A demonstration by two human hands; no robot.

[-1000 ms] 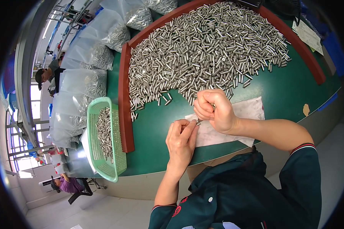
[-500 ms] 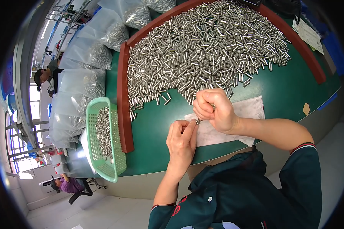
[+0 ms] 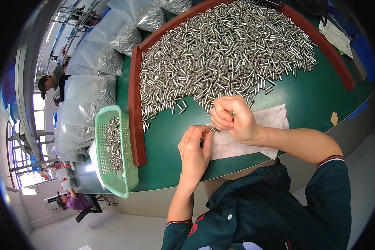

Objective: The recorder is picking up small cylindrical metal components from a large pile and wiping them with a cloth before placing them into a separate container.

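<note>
I see my two hands meeting over a green worktop (image 3: 162, 146). The left hand (image 3: 194, 151) has its fingers curled narrow, their tips touching a small metal pin (image 3: 213, 129) that sits between both hands. The right hand (image 3: 233, 118) is closed in a loose fist, pinching the same pin from the right. Under them lies a white cloth (image 3: 254, 137). Just beyond, a large heap of silver pins (image 3: 221, 58) fills the far worktop inside a red rim (image 3: 135, 121). To the left, a green basket (image 3: 102, 162) holds more pins.
</note>
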